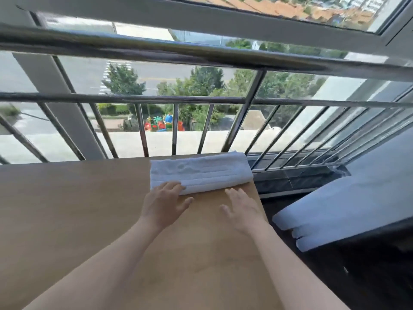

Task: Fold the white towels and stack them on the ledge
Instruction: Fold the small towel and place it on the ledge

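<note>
So there's 1 folded white towel lying right ahead of both hands, at the far right corner of the tan tabletop. It's folded into a long flat bundle, and you can see the layered edges along the side facing the hands.

The left hand is palm down with the fingers straight and a bit spread. The fingertips rest on top of the towel's near left corner and the thumb sticks out toward the other hand. It's not pinching anything, just lying flat on it.

The right hand is also palm down with straight, spread fingers, holding nothing. Its fingertips end just short of the towel's near edge, close to the right end. I can't tell if the palm actually touches the wood or hovers just over it.

Off to the right of the right hand, past the tabletop's edge and lower down, there's a pile of white towels on the dark ledge. A few layered edges show at its near end, but it's too washed out to count them.

Beyond the towel, a steel railing runs across in front of the window.
</note>
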The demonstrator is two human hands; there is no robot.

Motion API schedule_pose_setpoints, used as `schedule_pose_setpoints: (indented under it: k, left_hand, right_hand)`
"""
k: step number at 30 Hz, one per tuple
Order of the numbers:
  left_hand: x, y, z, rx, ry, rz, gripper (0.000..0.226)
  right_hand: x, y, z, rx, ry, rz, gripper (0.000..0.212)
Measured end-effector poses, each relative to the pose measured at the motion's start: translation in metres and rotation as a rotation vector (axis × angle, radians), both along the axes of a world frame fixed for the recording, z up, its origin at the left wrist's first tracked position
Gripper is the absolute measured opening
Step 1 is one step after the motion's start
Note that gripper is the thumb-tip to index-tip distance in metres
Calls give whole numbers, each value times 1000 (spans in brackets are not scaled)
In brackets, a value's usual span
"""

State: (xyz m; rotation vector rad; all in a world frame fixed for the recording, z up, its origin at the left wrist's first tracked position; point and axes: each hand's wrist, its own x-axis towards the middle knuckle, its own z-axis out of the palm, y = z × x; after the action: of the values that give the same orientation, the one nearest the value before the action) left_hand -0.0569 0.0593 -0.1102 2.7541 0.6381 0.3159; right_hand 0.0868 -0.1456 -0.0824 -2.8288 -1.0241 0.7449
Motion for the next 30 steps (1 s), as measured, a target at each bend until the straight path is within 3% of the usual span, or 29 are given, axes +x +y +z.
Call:
schedule_pose_setpoints:
  k: [4, 11, 16, 24, 30]
  left_hand:
    - [35, 6, -19, -72, -22, -52, 50]
    - [72, 21, -52, -46, 336, -89, 90]
    - [84, 20, -76, 6, 451, -21, 115]
    - [107, 20, -82, 31, 354, 137, 101]
    - [115, 13, -76, -18, 174, 242, 77]
  right_hand:
    - [29, 13, -16, -49, -87, 54, 70]
    - [74, 41, -46, 83, -166, 106, 73]
    - [103, 59, -73, 70, -152, 293, 92]
    - [143, 65, -100, 200, -185, 371, 86]
    - [156, 70, -104, 339, -295, 419, 57]
